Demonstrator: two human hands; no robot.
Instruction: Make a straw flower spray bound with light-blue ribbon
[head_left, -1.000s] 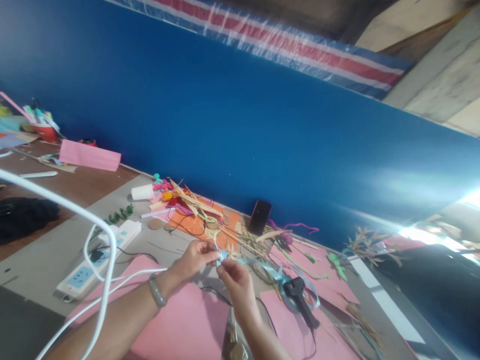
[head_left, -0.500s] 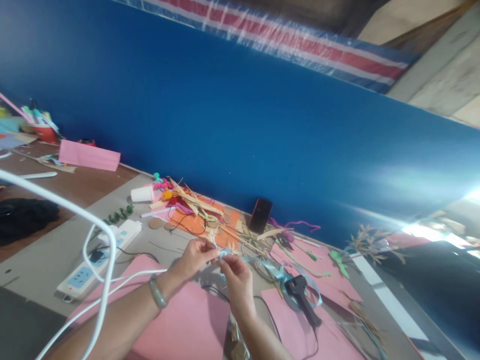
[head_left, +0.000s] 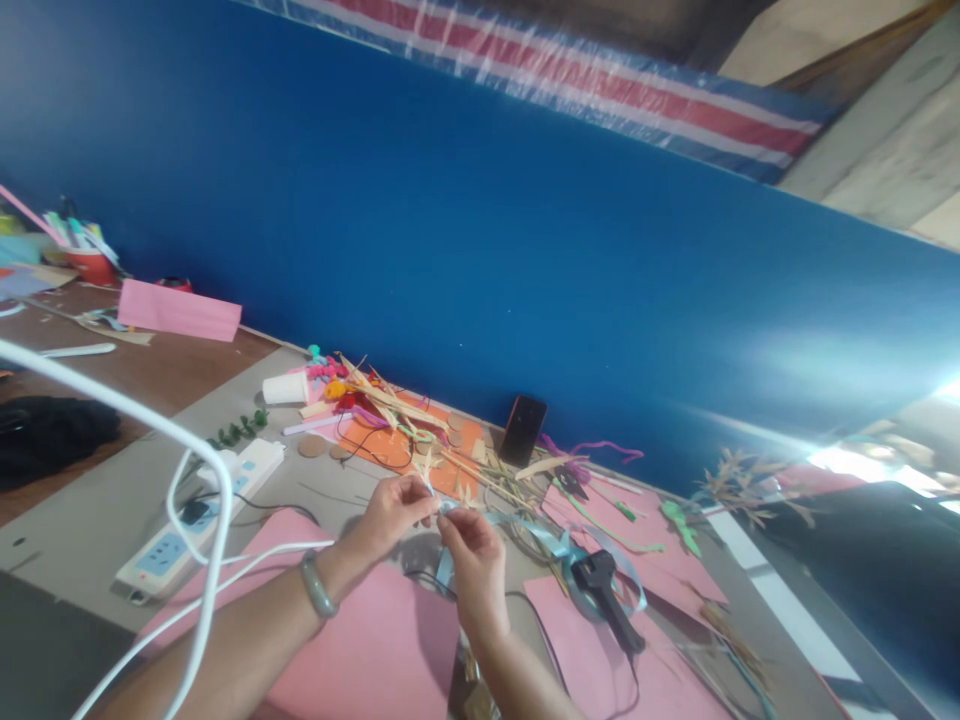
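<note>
Both my hands meet over the middle of the table, fingertips almost touching. My left hand point(head_left: 397, 512), with a pale green bangle on its wrist, pinches light blue ribbon point(head_left: 446, 507) close to a pale straw-like piece point(head_left: 427, 470). From the other side my right hand point(head_left: 474, 555) pinches the same ribbon between thumb and finger. One strip of ribbon runs off to the right, towards a black glue gun point(head_left: 607, 600) lying on pink paper point(head_left: 547, 610). The small knot or fold between my fingertips is partly hidden.
A white power strip point(head_left: 199, 525) lies at the left, with a thick white cable point(head_left: 217, 560) arching in front. Dried stalks point(head_left: 390, 400) and an orange sheet point(head_left: 367, 445) are at the back. A phone point(head_left: 523, 430) leans against the blue partition point(head_left: 450, 220); a white cup point(head_left: 285, 388) lies nearby.
A short end of blue ribbon now hangs below my fingertips, beside the right hand. Both hands stay in nearly the same place.
</note>
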